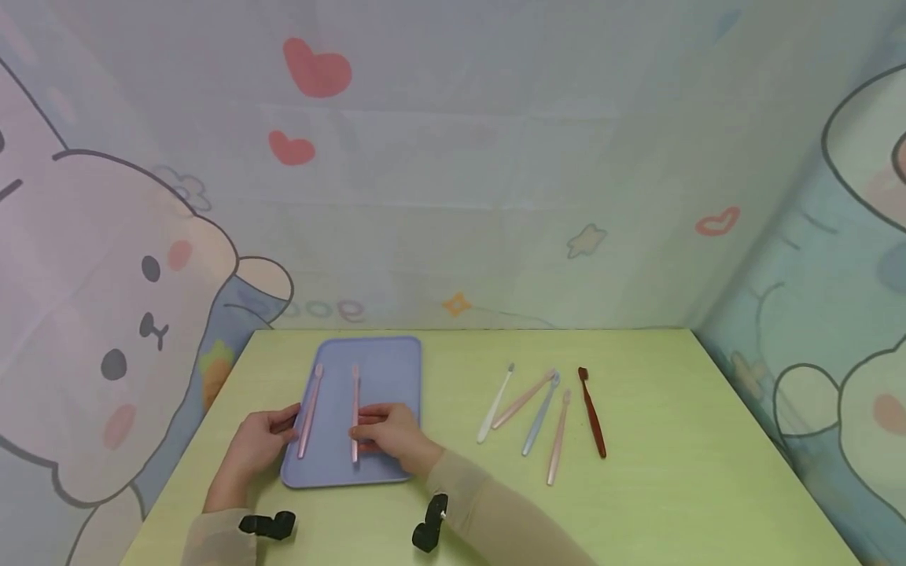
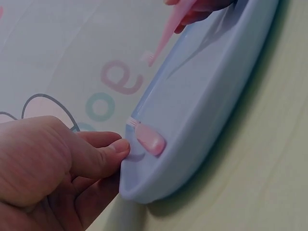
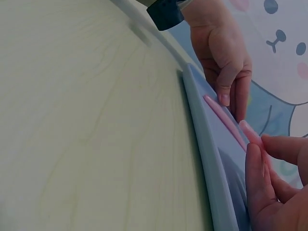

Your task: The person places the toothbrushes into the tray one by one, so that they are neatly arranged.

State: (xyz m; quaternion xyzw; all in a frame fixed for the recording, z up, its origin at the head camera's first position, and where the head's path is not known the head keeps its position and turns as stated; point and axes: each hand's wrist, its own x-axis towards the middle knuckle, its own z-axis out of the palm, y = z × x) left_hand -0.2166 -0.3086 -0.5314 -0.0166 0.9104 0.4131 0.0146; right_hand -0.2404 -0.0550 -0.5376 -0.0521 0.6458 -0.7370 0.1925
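Note:
My left hand (image 1: 258, 444) pinches the left rim of a lavender tray (image 1: 396, 362), its thumb on the edge and its fingers outside, as the left wrist view shows. With thumb and fingers, my right hand (image 1: 399, 432) holds a pink toothbrush (image 1: 355, 385) by the handle over the middle of the tray, bristle end pointing away. In the left wrist view this held toothbrush (image 2: 175, 24) stands raised off the tray floor and tilted. Another pink toothbrush (image 1: 309, 417) lies lengthwise on the tray near its left side, close to my left fingers.
Right of the tray, on the yellow-green table (image 1: 672, 472), lie a white toothbrush (image 1: 495, 405), two pink ones, a blue one (image 1: 541, 415) and a dark red one (image 1: 593, 413). One pink toothbrush (image 1: 524, 399) meets the blue one near the heads. A printed cloth (image 1: 495, 157) hangs behind.

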